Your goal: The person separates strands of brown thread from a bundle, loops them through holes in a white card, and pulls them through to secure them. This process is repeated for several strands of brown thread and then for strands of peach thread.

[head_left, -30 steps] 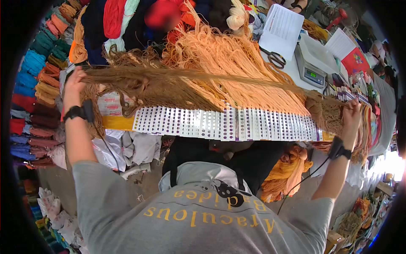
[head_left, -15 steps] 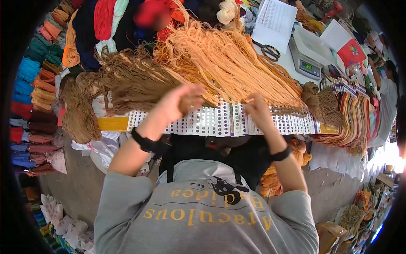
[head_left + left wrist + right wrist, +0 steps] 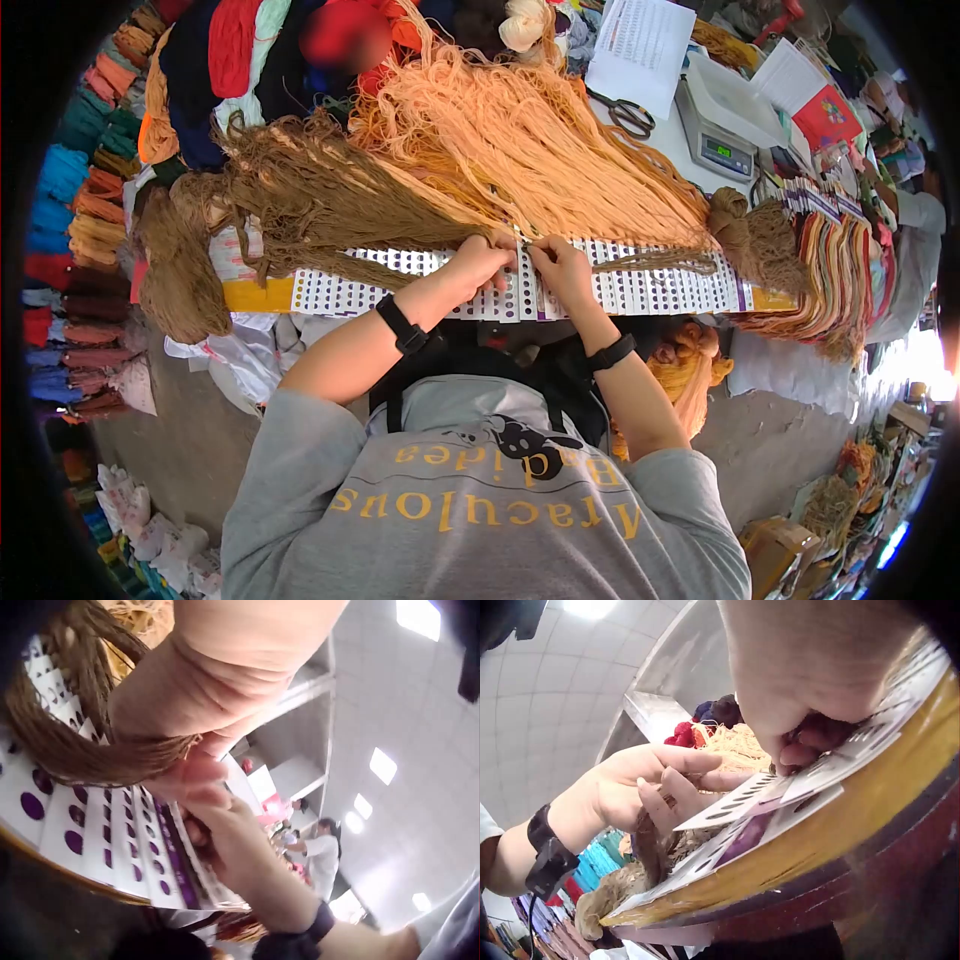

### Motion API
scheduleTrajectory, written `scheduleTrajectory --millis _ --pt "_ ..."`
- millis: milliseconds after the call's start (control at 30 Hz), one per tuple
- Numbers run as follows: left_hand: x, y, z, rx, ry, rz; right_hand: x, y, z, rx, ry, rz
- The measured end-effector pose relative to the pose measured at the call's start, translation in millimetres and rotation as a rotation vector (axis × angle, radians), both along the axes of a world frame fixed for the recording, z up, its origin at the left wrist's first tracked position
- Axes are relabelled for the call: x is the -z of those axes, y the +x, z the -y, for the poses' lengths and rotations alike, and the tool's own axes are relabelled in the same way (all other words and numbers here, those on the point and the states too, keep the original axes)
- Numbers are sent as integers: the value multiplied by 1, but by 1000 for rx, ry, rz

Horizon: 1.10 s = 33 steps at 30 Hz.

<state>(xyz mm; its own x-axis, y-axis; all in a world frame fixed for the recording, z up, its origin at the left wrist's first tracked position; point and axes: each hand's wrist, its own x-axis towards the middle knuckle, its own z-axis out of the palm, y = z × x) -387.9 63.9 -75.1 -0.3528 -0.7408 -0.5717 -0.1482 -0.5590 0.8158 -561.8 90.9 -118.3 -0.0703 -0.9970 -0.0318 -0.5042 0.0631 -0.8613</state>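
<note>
Brown yarn (image 3: pixel 365 268) (image 3: pixel 90 757) runs into my left hand (image 3: pixel 478 268) (image 3: pixel 217 675) (image 3: pixel 652 787), which grips its end. Beside it, at the middle of the row of white punched cards (image 3: pixel 640 290) (image 3: pixel 97 825), my right hand (image 3: pixel 562 272) (image 3: pixel 240 847) (image 3: pixel 817 667) has its fingers curled down onto a card (image 3: pixel 731 801), pinching its edge. The two hands are close together, fingertips nearly meeting. Peach yarn (image 3: pixel 540 150) hangs from the cards behind the hands, with a brown bunch (image 3: pixel 330 190) to its left. The right fingertips are partly hidden.
Scissors (image 3: pixel 630 117), printed sheets (image 3: pixel 640 55) and a scale (image 3: pixel 720 130) lie at the back right. A brown hank (image 3: pixel 180 270) hangs over the left end, and another (image 3: pixel 765 240) lies right. Another person (image 3: pixel 322 859) stands in the background.
From wide apart with a long brown strand stretched between them, both hands have come together at the middle of the cards. The yarn is now gathered in my left hand.
</note>
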Motion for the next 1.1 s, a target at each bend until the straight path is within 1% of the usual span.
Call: scheduleTrajectory --millis 33,67,133,167,200,267,300,367,400,433,500,600,700,733,800,833,867,900,933,967,1000,1033,1100 --pt "3 -1 4 23 -66 6 -1 0 0 -8 -17 -5" --pt "7 -5 6 -54 -77 -26 -4 0 2 -28 13 -7" --pt "9 -10 13 -39 -77 25 -11 -2 5 -60 77 -9" --pt "11 -12 15 -27 -75 50 -7 -5 9 -89 133 69" --pt "14 -15 15 -61 -51 13 -5 -7 15 -118 187 146" --pt "19 -13 16 33 -170 103 -2 -14 21 -183 316 333" --pt "18 -9 17 78 -231 151 -7 -11 18 -154 262 187" --pt "15 1 15 56 -385 235 -15 -2 10 -91 154 -101" --pt "11 7 15 56 -462 277 -18 -1 9 -107 136 -120" --pt "9 14 17 5 -373 217 -21 0 8 -94 137 -132" --pt "9 19 17 -70 -290 64 -28 3 4 -85 147 -161" --pt "-3 12 14 -120 -125 28 -23 6 4 -71 91 -214" --pt "-1 7 14 9 -286 262 -22 8 3 -50 72 -230" --pt "9 10 17 91 -362 344 -22 9 1 -37 60 -257" --pt "11 18 22 -10 -204 106 -20 13 0 -13 34 -306" --pt "2 21 23 -54 -124 -9 -19 15 -1 -6 2 -314" --pt "-10 32 29 -149 125 -247 -17 17 -3 5 -27 -322" --pt "-40 45 34 -85 331 -339 -16 17 -5 17 -54 -328" --pt "-47 61 42 -20 323 -494 -14 17 -7 26 -64 -327" --pt "-53 72 45 -74 258 -669 -12 18 -7 32 -78 -327" --pt "-57 72 45 -71 211 -716 -11 19 -7 29 -96 -329" --pt "-63 71 45 -67 165 -763 -9 20 -8 59 -138 -272" --pt "-69 44 24 -54 141 -492 -3 17 -11 107 -229 -163"
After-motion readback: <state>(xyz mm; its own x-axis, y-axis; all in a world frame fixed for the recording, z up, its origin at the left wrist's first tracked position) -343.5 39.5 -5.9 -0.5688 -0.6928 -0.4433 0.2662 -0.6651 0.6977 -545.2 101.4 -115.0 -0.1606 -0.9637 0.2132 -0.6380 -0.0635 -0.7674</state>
